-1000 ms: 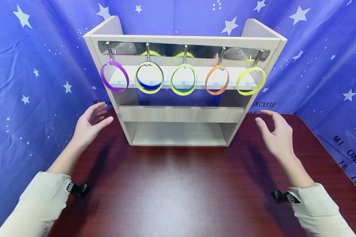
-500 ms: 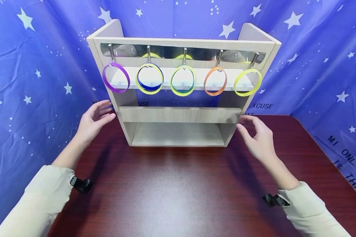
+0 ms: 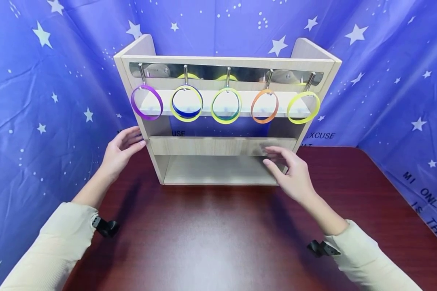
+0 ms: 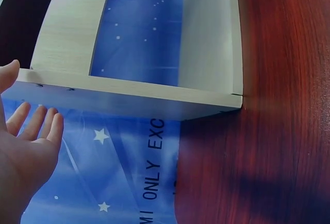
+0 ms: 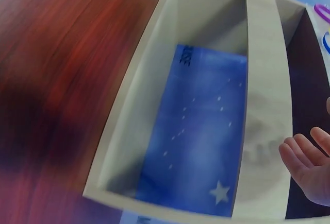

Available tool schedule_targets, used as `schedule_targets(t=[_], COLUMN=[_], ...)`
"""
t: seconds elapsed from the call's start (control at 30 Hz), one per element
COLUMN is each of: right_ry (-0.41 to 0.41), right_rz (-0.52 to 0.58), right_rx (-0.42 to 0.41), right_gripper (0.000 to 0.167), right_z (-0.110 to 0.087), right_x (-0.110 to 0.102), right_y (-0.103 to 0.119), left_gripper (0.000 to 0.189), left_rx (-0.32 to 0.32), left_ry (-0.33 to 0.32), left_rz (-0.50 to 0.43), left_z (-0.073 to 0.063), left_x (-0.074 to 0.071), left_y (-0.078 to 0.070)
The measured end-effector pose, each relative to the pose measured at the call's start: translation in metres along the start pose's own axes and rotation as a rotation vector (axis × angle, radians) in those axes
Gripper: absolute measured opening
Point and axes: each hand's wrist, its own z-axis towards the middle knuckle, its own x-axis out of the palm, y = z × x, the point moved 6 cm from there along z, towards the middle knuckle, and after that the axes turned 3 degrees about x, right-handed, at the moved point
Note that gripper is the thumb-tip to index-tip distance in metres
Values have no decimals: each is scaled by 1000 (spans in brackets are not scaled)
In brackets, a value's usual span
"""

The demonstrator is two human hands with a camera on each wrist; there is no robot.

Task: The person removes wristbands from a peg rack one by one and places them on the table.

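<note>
A pale wooden shelf unit (image 3: 218,146) stands on the table, with coloured rings hanging from metal hooks along its top. From left to right come a purple ring (image 3: 150,118), a yellow and blue pair (image 3: 187,119), a yellow and green pair (image 3: 225,121), an orange ring (image 3: 263,121) and a yellow ring (image 3: 301,121). My left hand (image 3: 117,157) is at the left side panel, thumb by its front edge and fingers along its outside; contact is unclear. Before the right part of the middle board, my right hand (image 3: 292,176) hovers with relaxed, bent fingers, holding nothing.
A reflective metal strip (image 3: 247,73) carries the hooks. The dark red table (image 3: 211,226) extends in front of the unit. Blue star-printed cloth (image 3: 215,28) hangs behind and at both sides. Each wrist wears a black strap-on camera (image 3: 107,227).
My right hand has moved left, from beside the unit to in front of its middle board. The left hand has shifted slightly right, up to the side panel. The rings still hang on their hooks.
</note>
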Motion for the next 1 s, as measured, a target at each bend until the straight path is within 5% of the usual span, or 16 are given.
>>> schedule_targets(t=[0.43, 1.0], right_ry=[77, 117], right_rz=[87, 181], right_rx=[-51, -74], right_gripper=[32, 30], right_z=[16, 24], right_x=[29, 45], right_y=[29, 48], left_gripper=[47, 38], left_rx=[-37, -113], left_ry=[22, 63], left_rz=[116, 35], left_z=[3, 12], left_x=[2, 1], left_y=[-2, 3])
